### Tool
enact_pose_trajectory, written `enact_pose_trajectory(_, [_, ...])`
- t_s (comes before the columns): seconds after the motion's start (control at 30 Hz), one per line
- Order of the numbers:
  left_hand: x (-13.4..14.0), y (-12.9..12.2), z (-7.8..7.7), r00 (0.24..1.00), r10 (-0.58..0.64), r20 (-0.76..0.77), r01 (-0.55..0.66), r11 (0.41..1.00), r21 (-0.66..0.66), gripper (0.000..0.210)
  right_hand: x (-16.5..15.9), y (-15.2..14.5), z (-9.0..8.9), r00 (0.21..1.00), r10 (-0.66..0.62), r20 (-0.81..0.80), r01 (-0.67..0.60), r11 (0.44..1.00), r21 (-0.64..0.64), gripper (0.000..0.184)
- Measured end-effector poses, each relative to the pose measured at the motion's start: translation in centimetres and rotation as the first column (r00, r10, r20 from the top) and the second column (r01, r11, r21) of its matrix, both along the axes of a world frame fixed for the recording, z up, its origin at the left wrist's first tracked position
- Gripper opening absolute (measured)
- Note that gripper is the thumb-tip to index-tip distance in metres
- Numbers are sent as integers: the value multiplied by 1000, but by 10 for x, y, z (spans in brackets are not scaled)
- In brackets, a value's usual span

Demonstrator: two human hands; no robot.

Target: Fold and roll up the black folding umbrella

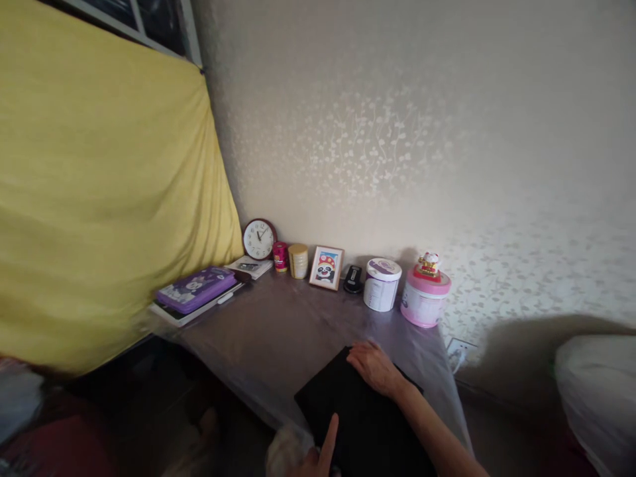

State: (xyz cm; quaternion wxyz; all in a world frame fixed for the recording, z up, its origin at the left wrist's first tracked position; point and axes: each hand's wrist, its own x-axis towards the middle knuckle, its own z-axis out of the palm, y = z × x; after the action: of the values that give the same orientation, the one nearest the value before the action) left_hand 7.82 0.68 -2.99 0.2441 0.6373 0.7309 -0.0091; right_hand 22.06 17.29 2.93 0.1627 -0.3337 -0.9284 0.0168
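A flat black rectangular thing (368, 424) lies tilted across the near part of the table; I cannot make out whether it is a folder or a device. My right hand (376, 368) rests palm down over its far edge, fingers stretched and holding nothing visible. Low in the picture, my left hand (320, 457) is partly cut off by the frame. One finger of it points up over the black surface, and the other fingers are mostly hidden. Beside that hand is a blurred whitish shape (285, 452) that I cannot identify.
Along the table's (278, 331) back stand a clock (259, 239), a pink can (280, 257), a lidded jar (298, 262), a panda picture frame (326, 268), a black object (353, 279) and two tubs (381, 286). A purple case (196, 289) lies left. A yellow curtain (109, 165) hangs left.
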Motion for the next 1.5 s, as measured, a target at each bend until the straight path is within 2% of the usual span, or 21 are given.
enact_pose_trajectory(0.1, [-6,-2,8,998,-57,21,57,998,-19,73,17,24,5,984,-177,-12,177,982,57,31])
enact_pose_trajectory(0.2, [-13,-7,12,990,-121,70,118,992,41,68,46,25,15,960,-259,-105,267,961,73,30])
enact_pose_trajectory(0.33, [-18,-13,13,979,-173,108,157,978,141,65,93,-6,20,897,-281,-343,315,948,48,30])
enact_pose_trajectory(0.5, [-18,-18,17,976,-200,83,178,961,211,62,128,-71,5,903,-286,-321,296,955,-17,30])
enact_pose_trajectory(0.63, [-17,-20,22,984,-170,58,152,960,236,60,123,-114,-10,947,-210,-245,207,978,-37,39])
enact_pose_trajectory(0.77, [-17,-21,23,982,-182,54,162,953,254,59,109,-133,-18,967,-160,-198,152,987,-52,41])
enact_pose_trajectory(0.9, [-19,-22,20,980,-182,78,156,953,262,60,103,-132,-18,967,-154,-201,152,988,-24,31])
enact_pose_trajectory(1.07, [-19,-23,18,975,-175,135,136,957,257,60,102,-124,-6,965,-129,-228,121,992,-47,26])
enact_pose_trajectory(1.2, [-20,-22,19,978,-179,109,140,946,292,60,103,-123,2,980,-96,-175,80,992,-95,33])
enact_pose_trajectory(1.37, [-19,-22,21,971,-175,160,127,954,273,60,105,-125,-3,995,-68,-67,61,993,-97,54])
enact_pose_trajectory(1.5, [-18,-23,25,975,-166,148,118,951,285,61,105,-126,-7,996,-68,-59,64,996,-68,42])
